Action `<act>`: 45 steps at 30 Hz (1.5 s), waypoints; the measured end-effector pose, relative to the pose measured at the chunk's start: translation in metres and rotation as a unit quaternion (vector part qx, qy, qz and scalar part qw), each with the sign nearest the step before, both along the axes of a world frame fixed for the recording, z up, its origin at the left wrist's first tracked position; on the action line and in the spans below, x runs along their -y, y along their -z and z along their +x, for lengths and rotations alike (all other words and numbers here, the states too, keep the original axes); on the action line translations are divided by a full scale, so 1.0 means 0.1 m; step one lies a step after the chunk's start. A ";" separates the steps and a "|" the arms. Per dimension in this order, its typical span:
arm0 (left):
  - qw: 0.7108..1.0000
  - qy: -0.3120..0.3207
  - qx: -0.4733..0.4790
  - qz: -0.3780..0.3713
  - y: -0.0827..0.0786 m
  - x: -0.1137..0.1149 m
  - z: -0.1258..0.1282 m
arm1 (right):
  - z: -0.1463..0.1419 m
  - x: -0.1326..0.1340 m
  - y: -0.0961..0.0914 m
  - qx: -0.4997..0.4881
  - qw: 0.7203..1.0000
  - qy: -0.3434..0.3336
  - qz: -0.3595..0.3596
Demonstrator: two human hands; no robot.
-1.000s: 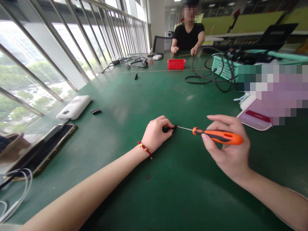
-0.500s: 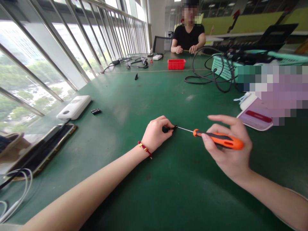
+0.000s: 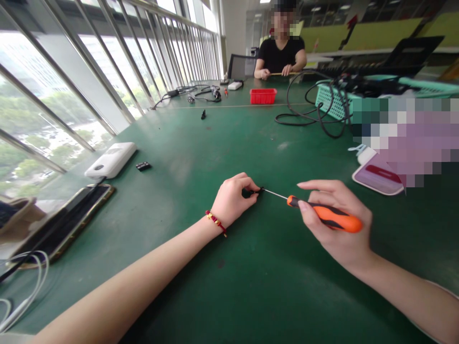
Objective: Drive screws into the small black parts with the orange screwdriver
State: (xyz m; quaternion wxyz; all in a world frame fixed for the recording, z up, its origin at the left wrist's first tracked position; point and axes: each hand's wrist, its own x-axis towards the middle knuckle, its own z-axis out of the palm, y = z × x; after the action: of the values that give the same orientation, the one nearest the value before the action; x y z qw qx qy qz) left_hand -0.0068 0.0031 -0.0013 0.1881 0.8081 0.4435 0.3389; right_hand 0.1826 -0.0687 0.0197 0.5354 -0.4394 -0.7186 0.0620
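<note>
My left hand (image 3: 234, 197) rests on the green table (image 3: 172, 282) and pinches a small black part (image 3: 246, 192) between thumb and fingers. Its exact kind is hidden by the fingers. An orange and black screwdriver (image 3: 335, 219) lies across my right hand (image 3: 346, 243), held by the thumb and curled fingers, with the index finger stretched out above the handle. The thin metal shaft points left, and its tip meets the right end of the black part.
Left are a white power bank (image 3: 111, 160), a small black piece (image 3: 143, 166) and a phone (image 3: 68, 222). Farther off stand a red bin (image 3: 263, 96) and a teal basket (image 3: 332, 102) with black cables. A person (image 3: 281, 55) sits across. Right lies a purple-screened phone (image 3: 376, 177).
The screwdriver handle has turned in my right hand and dipped slightly, and the index finger has moved lower and left. My left hand stays put. The person opposite now holds a thin strip.
</note>
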 end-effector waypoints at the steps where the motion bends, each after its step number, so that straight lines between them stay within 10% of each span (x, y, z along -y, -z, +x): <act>1: 1.000 -0.001 0.000 0.001 0.00 0.00 0.00 | 0.00 -0.02 0.01 -0.018 1.000 -0.004 0.013; 45: 0.996 0.059 -0.028 0.065 0.07 -0.05 0.00 | -0.04 -0.04 -0.02 -0.103 0.993 0.043 -0.040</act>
State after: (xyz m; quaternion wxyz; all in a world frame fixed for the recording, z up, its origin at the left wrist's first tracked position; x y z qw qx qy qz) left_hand -0.0066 0.0077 -0.0085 0.1424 0.8523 0.3775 0.3330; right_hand 0.1783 -0.0646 0.0220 0.5911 -0.4822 -0.6367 0.1127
